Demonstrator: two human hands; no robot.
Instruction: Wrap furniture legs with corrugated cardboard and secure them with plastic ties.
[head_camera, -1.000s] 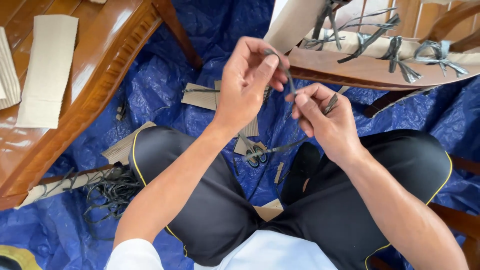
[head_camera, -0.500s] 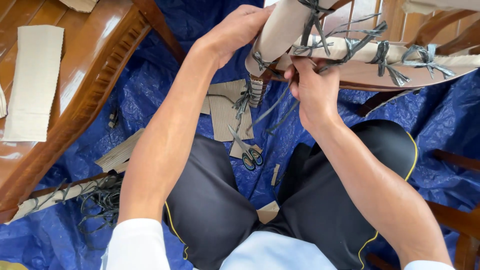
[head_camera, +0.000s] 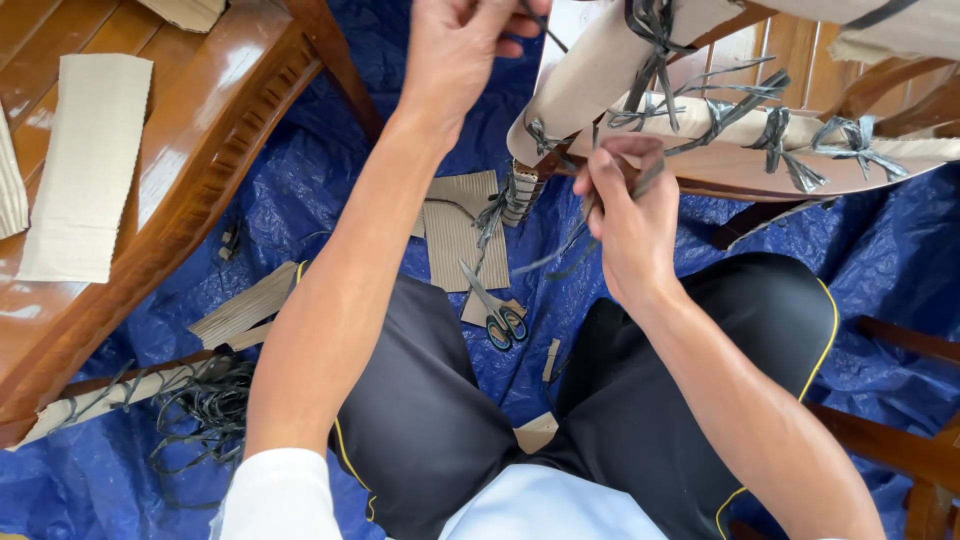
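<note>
At the top centre of the frame the left hand (head_camera: 455, 55) pinches one end of a dark plastic strap (head_camera: 590, 205), while the right hand (head_camera: 628, 215), centre right, grips its other part in closed fingers, just below the cardboard-wrapped chair frame (head_camera: 700, 115). Scissors (head_camera: 495, 305) lie on the blue tarp (head_camera: 330, 190) below.

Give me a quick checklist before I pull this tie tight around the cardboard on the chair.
1. Right hand grips the dark strap: ok.
2. Left hand holds the other end: cannot tell, fingertips are cut off at the frame's top.
3. Cardboard wrap sits on the wooden chair part: ok.
4. Neighbouring ties knotted: ok.
5. Scissors lie nearby on the blue tarp: ok.
</note>
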